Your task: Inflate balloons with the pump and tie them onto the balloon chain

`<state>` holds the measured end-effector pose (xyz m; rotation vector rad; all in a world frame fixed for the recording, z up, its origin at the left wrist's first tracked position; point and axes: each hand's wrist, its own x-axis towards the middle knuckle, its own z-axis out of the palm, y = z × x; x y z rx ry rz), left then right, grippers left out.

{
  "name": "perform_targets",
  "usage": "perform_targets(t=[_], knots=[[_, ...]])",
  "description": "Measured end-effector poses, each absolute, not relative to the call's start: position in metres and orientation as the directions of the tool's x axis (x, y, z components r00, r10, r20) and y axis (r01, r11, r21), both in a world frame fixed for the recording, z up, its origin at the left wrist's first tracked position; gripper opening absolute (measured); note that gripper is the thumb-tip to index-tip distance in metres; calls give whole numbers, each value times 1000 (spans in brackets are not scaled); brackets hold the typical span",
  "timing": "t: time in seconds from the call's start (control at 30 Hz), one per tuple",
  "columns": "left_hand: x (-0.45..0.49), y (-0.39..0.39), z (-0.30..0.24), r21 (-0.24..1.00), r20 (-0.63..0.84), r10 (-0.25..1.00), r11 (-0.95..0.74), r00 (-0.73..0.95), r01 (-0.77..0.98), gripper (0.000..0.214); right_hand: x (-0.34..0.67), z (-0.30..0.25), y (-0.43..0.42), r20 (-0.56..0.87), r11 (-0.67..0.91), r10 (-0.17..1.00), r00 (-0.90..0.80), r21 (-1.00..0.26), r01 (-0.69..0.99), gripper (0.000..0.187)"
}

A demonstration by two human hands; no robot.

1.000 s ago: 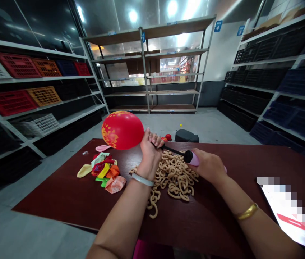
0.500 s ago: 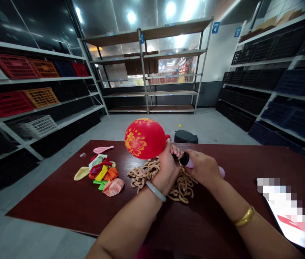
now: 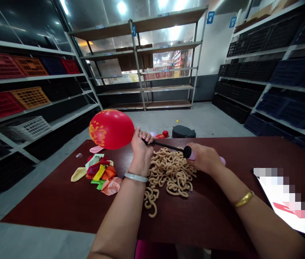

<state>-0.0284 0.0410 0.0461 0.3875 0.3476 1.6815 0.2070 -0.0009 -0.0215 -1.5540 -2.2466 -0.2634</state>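
A round red balloon [image 3: 111, 129] with yellow print, blown up, points left from my left hand [image 3: 141, 144]. That hand is closed around the balloon's neck and the black end of a hand pump [image 3: 170, 145]. To the right, my right hand [image 3: 204, 157] grips the pump's lilac body, whose far end pokes out beyond the fingers. A long stretch of the black rod shows between my hands. Below it lies a heap of tan, curled snack-like pieces [image 3: 172, 171] on the dark red table [image 3: 217, 212].
Limp balloons [image 3: 102, 172] in several colours lie left on the table. A device with a bright screen [image 3: 284, 205] rests at the right. Past the far edge are a dark grey object [image 3: 184, 131] and a small red ball-like thing [image 3: 165, 133]. Shelves with crates [image 3: 31, 97] line the room.
My left hand has moved left and up with the balloon, away from my right hand. The pump's black rod is drawn out further, and more of the tan heap shows.
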Motion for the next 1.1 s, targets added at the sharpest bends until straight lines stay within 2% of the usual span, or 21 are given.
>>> perform_targets(t=[0.2,0.4,0.6,0.7,0.8,1.1], knots=[[7,37,24,422,99,988,-149,-118,-894,43,216,-21,1,412,287,877,-247,-37,957,38],[55,12,8,449,129,992,-53,6,-892,47,196,-15,-14,483,331,831,-277,-29,943,41],[73,-2,10,485,150,989,-82,-10,-871,48,182,-6,-24,524,332,815,-247,-73,941,37],[67,0,15,506,128,992,-56,11,-861,49,181,-7,-22,518,365,811,-273,-84,927,33],[49,8,22,507,114,993,-47,13,-860,48,183,-11,-18,523,376,806,-276,-93,922,36],[-31,34,54,464,138,981,-185,-136,-866,48,201,-17,-8,581,385,761,-287,-49,922,45]])
